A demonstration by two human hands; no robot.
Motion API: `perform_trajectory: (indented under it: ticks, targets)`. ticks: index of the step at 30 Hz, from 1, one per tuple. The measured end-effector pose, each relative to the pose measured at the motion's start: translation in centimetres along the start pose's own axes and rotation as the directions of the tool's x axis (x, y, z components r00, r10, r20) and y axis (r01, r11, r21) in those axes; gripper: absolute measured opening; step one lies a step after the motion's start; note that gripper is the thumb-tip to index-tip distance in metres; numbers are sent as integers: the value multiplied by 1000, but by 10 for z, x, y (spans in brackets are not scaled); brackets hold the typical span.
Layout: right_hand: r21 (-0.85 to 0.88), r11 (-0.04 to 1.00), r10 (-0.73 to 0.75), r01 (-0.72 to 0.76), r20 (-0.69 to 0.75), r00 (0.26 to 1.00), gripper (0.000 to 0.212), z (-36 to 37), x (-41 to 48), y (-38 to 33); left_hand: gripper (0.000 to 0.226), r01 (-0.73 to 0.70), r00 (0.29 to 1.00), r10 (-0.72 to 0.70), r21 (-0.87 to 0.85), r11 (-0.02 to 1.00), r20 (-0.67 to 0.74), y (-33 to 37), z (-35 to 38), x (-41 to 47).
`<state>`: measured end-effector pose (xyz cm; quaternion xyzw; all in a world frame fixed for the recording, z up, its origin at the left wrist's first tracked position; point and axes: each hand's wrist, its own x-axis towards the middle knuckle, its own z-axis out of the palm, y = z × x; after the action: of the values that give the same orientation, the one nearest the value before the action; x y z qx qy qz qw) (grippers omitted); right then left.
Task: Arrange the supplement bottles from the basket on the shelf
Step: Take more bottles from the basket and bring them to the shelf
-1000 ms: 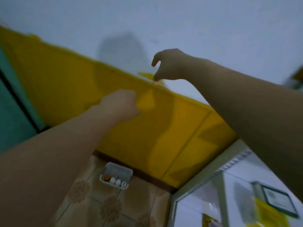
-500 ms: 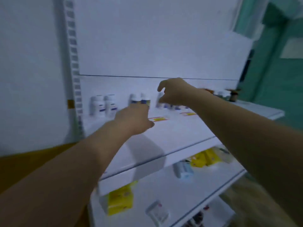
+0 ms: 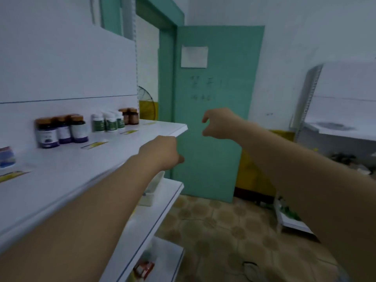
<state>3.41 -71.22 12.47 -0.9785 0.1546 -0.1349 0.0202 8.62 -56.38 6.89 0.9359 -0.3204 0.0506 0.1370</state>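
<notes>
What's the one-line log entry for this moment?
left hand: curled, palm hidden, near shelf edge | right hand: empty, loosely curved, raised before door | shelf: purple-label bottles, green-label bottles, amber bottles standing at back

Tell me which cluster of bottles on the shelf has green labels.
The middle trio, the white bottles with white caps. The purple-labelled bottles left of them have brown caps; the amber bottles beyond are brown.

The white shelf (image 3: 126, 147) carries purple-labelled bottles (image 3: 62, 130), green-labelled bottles (image 3: 108, 122) and brown jars (image 3: 130, 116).
</notes>
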Motion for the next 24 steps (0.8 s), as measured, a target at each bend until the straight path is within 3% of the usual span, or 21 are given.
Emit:
perform_trajectory:
  ticks: [5, 10, 18, 20, 24]
  targets:
    - [15, 995, 103, -102, -33, 994, 37, 29, 73, 64, 41, -95, 995, 95, -5, 995, -7, 21, 31, 102]
    - [25, 997, 77, -76, -19, 997, 36, 43, 166, 73, 33, -73, 996, 73, 12, 997, -45, -3, 32, 193]
    - [93, 959, -265, 266, -25, 964, 36, 85, 321, -4, 30, 181, 975, -173, 50, 982, -137, -84, 23, 276]
    - [86, 908, -410, 411, -24, 912, 34, 100, 345, -38, 28, 308, 936, -292, 57, 950, -195, -112, 20, 271]
    - [154, 731, -667, 665, -47, 744, 37, 118, 366, -111, 29, 561, 790, -530, 14, 828, -307, -160, 3, 232]
